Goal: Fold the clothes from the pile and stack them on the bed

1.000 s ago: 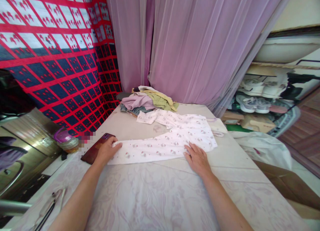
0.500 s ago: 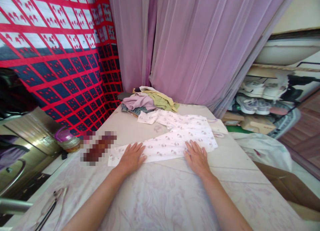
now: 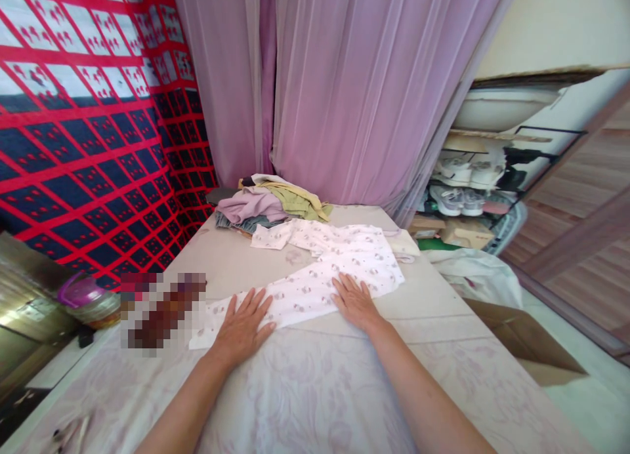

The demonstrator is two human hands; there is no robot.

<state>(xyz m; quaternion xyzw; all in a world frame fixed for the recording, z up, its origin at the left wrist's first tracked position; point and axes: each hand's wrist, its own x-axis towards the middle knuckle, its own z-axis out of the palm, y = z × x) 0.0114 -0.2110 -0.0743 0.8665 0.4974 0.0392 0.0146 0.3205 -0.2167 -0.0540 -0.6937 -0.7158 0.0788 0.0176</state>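
Home: curtain [image 3: 354,93], clothes pile [image 3: 268,205]

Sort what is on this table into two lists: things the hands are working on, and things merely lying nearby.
In hand:
left hand
right hand
white printed garment, both palms flat on it

Lying about:
pile of clothes
purple-lidded container
cardboard box
shoes

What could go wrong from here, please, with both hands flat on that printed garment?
1. The garment lies close to the pile of clothes; its far sleeve nearly touches it, so a sweep outward could drag the pile.
2. The left hand rests at the garment's end beside the blurred object; a slide that way might knock it.
3. The right hand presses a creased spot, which may set wrinkles.
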